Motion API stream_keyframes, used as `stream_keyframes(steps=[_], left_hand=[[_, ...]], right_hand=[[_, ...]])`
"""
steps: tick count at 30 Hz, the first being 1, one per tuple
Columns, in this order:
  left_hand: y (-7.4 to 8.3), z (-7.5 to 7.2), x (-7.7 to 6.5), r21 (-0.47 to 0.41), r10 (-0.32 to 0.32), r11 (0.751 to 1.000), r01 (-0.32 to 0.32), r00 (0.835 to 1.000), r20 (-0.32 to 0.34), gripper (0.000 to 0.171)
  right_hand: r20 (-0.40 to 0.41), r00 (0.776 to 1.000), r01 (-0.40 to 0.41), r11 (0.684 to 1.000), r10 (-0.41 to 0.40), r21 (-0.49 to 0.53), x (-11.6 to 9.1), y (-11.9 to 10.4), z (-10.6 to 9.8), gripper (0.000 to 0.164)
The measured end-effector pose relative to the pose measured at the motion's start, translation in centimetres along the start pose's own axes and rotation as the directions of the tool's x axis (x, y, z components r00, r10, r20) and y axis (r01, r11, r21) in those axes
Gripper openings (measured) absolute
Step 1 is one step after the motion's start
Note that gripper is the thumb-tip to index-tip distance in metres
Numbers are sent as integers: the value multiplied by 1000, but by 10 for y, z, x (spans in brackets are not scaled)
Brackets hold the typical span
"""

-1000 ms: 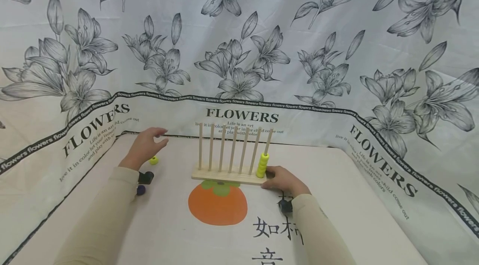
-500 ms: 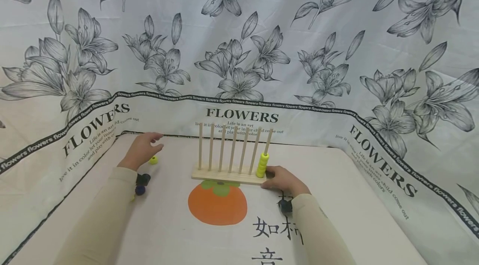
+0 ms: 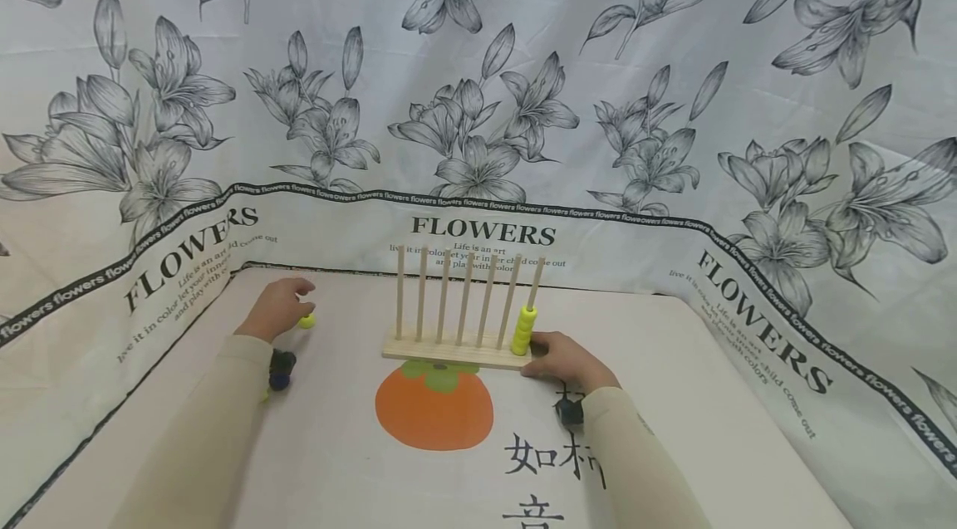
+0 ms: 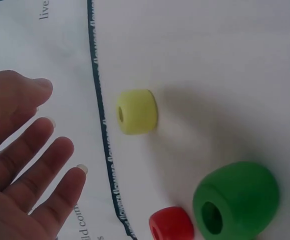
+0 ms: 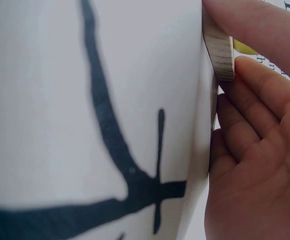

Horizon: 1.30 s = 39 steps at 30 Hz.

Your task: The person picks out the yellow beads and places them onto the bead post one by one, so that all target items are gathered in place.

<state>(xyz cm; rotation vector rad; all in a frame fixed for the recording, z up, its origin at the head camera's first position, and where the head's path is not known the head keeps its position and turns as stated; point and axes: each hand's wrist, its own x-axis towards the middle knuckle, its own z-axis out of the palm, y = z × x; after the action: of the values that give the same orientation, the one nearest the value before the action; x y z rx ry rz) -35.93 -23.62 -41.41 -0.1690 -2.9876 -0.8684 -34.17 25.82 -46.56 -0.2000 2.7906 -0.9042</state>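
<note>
"Standing where, that wooden peg rack (image 3: pixel 449 352)?"

"On the desk (image 3: pixel 329 446), with yellow beads (image 3: pixel 524 332) stacked on its rightmost peg (image 3: pixel 536 284)."

"And the hands?"

"The right hand (image 3: pixel 568 359) has its grip closed round the rack's right end. Left of the rack, the left hand (image 3: pixel 275 309) hangs relaxed, fingers apart, near a loose yellow bead (image 3: pixel 306 320)."

"Behind the rack?"

"A flower-printed cloth (image 3: pixel 478 97)."

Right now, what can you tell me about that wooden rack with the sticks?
The wooden rack looks pale and unpainted, with grain visible at the base's end. Seven slim sticks rise in a row from its long, flat base. Yellow beads are stacked low on the rightmost stick; the other six are bare. It stands upright on the pale tabletop, just beyond the printed orange fruit. The right hand grips the base's right end.
</note>
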Motion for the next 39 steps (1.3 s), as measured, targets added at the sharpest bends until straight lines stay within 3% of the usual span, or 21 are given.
stream_keyframes(steps=[24, 39], left_hand=[[-26, 18, 14, 43, -129, 991, 126, 988, 85, 49], [-17, 19, 7, 30, -147, 989, 144, 985, 92, 42]], right_hand=[[2, 1000, -13, 1000, 13, -1, 0, 1, -1, 78], [10, 1000, -18, 1000, 18, 0, -5, -4, -3, 77]])
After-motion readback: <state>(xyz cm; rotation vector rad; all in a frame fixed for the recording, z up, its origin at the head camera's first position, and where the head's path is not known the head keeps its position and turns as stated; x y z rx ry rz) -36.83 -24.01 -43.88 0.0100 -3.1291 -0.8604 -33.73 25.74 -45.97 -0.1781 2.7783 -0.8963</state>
